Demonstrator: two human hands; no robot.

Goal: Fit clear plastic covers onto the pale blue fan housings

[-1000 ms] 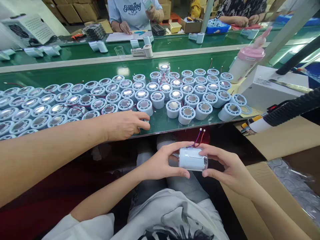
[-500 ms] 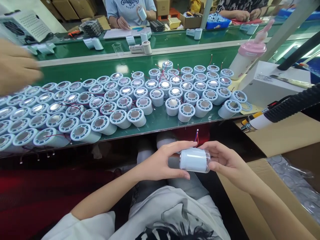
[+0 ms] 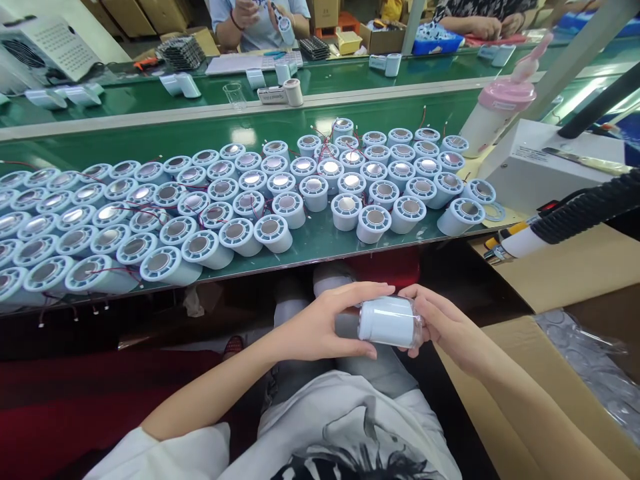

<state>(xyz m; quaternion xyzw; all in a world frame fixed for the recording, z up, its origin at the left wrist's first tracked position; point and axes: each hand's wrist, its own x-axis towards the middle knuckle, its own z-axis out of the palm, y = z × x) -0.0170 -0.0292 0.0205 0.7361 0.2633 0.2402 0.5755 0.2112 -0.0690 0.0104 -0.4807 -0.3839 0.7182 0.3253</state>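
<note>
- Head view: a pale blue cylindrical part (image 3: 389, 321) is held lying on its side above the lap, between both hands and below the near edge of the green bench (image 3: 320, 248).
- The left hand (image 3: 320, 327) is wrapped around the part's left end; its thumb is laid along the top and its fingers (image 3: 357, 350) are curled underneath, so the part is grasped.
- The right hand (image 3: 443, 327) is closed on the part's right end, where a clear rim is seen just beside the fingertips; the thumb is set on top, touching the part.
- Whether wires hang from the part cannot be told, as that side is hidden by the fingers.
- Beyond the fingers, on the bench, a dense field of matching cylindrical parts (image 3: 270, 233) is stood upright with round metal faces up; thin red wires are threaded between some of them.
- Further beyond the right fingers, at the far right of that field, a white bottle with a pink lid (image 3: 493, 113) is placed, and a white box (image 3: 530, 170) is set just beside it.
- To the right of the right hand, an open cardboard carton (image 3: 545, 400) is seen, with clear plastic lying inside it.
- Above that carton, a black ribbed hose (image 3: 585, 210) is stretched in from the right edge, well apart from both hands.
- At the far side of the bench, another person's hands (image 3: 250, 10) are raised near a small pale part; they are well apart from the held part.
</note>
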